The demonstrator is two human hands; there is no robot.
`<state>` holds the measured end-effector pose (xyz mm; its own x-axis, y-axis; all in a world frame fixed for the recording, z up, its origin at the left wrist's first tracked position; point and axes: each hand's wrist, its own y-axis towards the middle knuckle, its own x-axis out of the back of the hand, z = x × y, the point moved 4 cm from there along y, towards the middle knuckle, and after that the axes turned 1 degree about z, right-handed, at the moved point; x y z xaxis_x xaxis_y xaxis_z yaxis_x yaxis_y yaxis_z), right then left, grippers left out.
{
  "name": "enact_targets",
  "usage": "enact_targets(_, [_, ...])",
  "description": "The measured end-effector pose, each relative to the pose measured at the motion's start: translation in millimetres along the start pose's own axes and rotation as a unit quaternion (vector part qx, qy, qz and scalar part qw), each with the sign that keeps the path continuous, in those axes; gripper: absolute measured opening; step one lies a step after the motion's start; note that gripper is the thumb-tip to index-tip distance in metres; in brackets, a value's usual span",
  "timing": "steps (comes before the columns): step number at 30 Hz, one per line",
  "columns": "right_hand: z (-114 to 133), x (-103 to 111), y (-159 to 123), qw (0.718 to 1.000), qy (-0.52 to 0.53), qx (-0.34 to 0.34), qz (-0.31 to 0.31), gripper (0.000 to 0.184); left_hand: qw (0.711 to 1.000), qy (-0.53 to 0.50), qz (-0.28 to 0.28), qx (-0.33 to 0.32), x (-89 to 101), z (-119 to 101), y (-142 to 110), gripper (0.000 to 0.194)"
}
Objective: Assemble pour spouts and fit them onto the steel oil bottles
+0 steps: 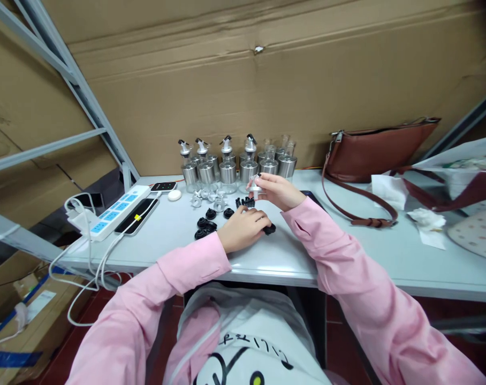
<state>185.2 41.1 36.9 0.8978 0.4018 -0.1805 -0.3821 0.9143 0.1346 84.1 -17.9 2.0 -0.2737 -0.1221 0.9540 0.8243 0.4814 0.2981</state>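
A small whitish spout piece [256, 191], part clear by the look of it, is the centre of the dial, raised just above the tabletop [327, 256]. The right hand [281, 190], coming in from three o'clock, has it pinched between thumb and fingers, probably because so small a part needs a fingertip hold. It has a narrow upper part and a wider, flange-like lower one; finer detail is lost behind the fingers.

Towards six o'clock, the left hand [243, 230] lies low, palm down, near the right one but seemingly apart from it. Its fingertips reach a black cap [270, 229]; whether they grip it or only rest there, I cannot tell.

Just beside the left hand, at about seven o'clock from the spout piece, sit dark ribbed parts [245, 202]. Black stoppers [205, 226] cluster at eight and pale fittings [211, 198] at nine, apparently sorted by kind and kept within easy reach.

Farther out, from ten round to one, steel-and-glass bottles [228, 174] stand in rows, perhaps set back to leave working room; four in front wear spouts, those towards one o'clock have bare necks. A brown bag [379, 152] rests between two and three.
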Motion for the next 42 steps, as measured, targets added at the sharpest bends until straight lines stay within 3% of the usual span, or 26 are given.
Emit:
enact_targets(4, [1.4,1.7,0.2,1.0,-0.006,-0.007,-0.008,0.027,0.996,-0.043,-0.069,0.046,22.1,6.5,-13.9,0.012])
enact_targets(9, [-12.2,-3.2,1.9,0.996,-0.036,-0.087,0.01,0.015,0.961,-0.103,-0.177,0.187,48.4,40.0,-68.3,0.021])
enact_targets(12, [-33.4,-11.9,4.5,0.983,-0.076,-0.161,0.031,0.015,0.943,-0.128,-0.185,0.245,49.8,52.9,-101.6,0.021])
enact_targets(15, [-51.7,-20.1,8.7,0.972,-0.112,-0.2,0.045,0.015,0.938,-0.145,-0.161,0.27,44.2,54.2,-118.7,0.023])
enact_targets(21, [-60.3,-27.4,11.5,0.968,-0.135,-0.202,0.062,0.024,0.936,-0.174,-0.109,0.287,37.3,57.1,-110.5,0.026])
enact_targets(29, [-56.4,-36.3,6.4,0.966,-0.135,-0.203,0.082,0.021,0.935,-0.215,-0.044,0.28,40.2,71.0,-87.5,0.025])
enact_targets(42, [-54.1,-44.9,5.9,0.966,-0.167,-0.171,0.094,0.018,0.942,-0.209,-0.037,0.262,36.6,76.4,-86.7,0.021])
